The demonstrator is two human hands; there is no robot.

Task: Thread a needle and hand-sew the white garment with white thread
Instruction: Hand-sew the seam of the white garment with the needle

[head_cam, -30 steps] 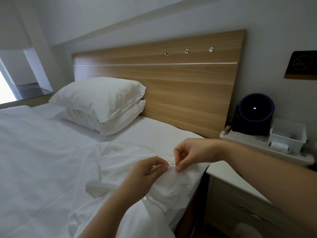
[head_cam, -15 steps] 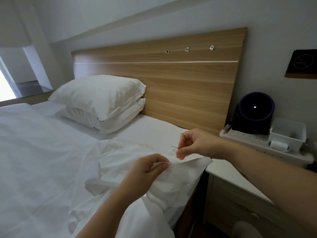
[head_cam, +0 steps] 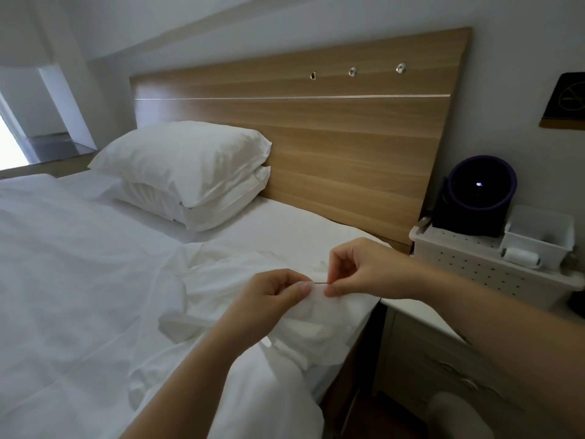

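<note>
White garment [head_cam: 319, 324] bunched at bed [head_cam: 79, 280] edge. Left hand [head_cam: 269, 296] pinches a fold; right hand [head_cam: 367, 270] pinches needle [head_cam: 320, 282], tip at the fold. Risk: tip sits right by left hand, prick possible. Thread not discernible, could snag or slip the eye.

light: dim, daylight from far left | edges: wide-angle bowing | focus: soft throughout

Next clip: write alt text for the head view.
The right hand pinches a needle at a white garment, which the left hand pinches beside it, at the edge of a bed. Pillows and a wooden headboard lie behind.
</note>
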